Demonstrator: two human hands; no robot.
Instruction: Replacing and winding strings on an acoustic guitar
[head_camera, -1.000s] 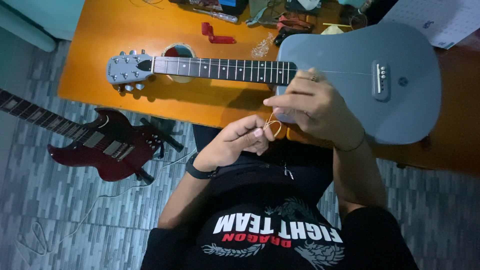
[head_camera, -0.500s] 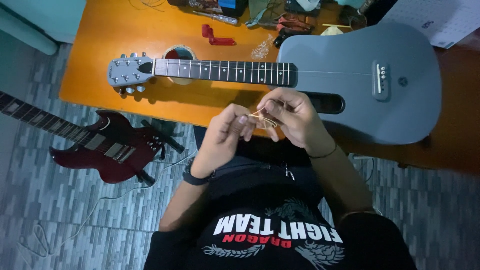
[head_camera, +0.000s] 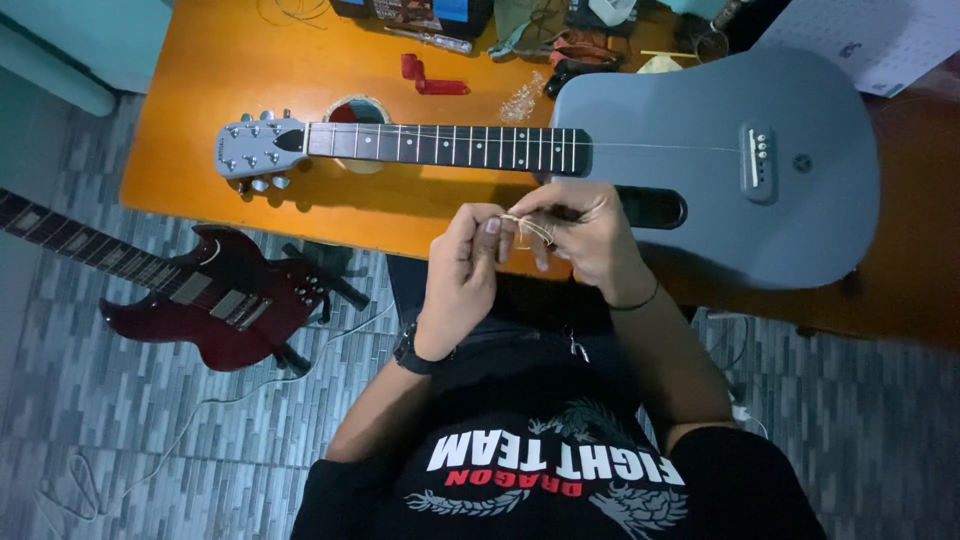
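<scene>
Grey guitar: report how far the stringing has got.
Done: one thin string appears to run from neck to bridge on the grey guitar. In hand: left hand and right hand pinch a coiled string. Left: the fretboard looks otherwise bare.

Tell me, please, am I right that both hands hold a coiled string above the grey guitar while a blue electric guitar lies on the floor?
Not quite: the head view shows the electric guitar on the floor is dark red, not blue. Both hands do hold the coiled string above the grey guitar.

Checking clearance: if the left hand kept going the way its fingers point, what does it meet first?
The left hand points toward the table, so it likely meets the coiled string pinched with the right hand, then the grey guitar. Depth unclear.
</scene>
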